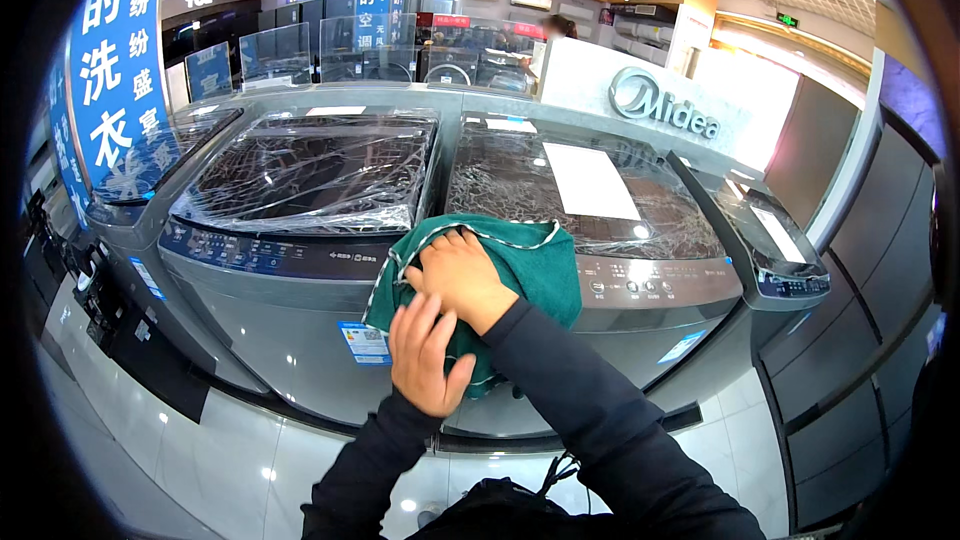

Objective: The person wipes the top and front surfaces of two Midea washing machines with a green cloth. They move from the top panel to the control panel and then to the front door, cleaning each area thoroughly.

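My right hand (463,274) lies back-up on a green cloth (536,262) with a black-and-white edging, its fingers bent into the fabric. Bunched over the front edges of two top-loading washing machines, the cloth covers the gap between them. Just nearer to me, my left hand (426,360) is held with the thumb apart from the fingers and nothing seen in it. Its fingertips overlap the cloth in the view; whether they touch it I cannot tell. The left washing machine (277,315) has plastic film over its dark lid (315,165). On the right washing machine's lid (495,180) lies a white sheet (591,180).
More washing machines stand at the far left (161,157) and far right (784,240). Behind the row are clear upright panels (367,49) and a white Midea sign board (600,75). A person (559,28) is beyond it. Glossy floor tiles (217,450) lie below.
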Demonstrator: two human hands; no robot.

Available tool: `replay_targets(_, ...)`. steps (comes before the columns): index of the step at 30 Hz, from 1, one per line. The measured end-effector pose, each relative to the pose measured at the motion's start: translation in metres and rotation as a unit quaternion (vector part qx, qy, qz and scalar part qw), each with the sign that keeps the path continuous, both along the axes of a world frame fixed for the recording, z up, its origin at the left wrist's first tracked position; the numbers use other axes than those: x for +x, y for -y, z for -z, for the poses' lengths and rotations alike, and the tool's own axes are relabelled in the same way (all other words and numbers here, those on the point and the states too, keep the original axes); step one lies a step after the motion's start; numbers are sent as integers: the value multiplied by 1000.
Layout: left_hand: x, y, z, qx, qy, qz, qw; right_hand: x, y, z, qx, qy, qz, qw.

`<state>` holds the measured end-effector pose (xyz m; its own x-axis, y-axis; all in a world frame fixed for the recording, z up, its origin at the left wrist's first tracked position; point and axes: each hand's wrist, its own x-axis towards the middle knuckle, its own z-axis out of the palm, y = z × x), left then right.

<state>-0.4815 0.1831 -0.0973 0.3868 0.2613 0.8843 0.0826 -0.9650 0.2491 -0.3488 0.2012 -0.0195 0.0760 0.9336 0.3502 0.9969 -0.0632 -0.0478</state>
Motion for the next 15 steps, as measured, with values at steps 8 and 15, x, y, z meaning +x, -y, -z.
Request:
replay_targets(8,60,-15,-33,9,-54,-15,998,45,50,21,44,144,-58,987)
replay_targets(15,109,31,-47,26,-100,86,991,99,117,30,72,204,8,976)
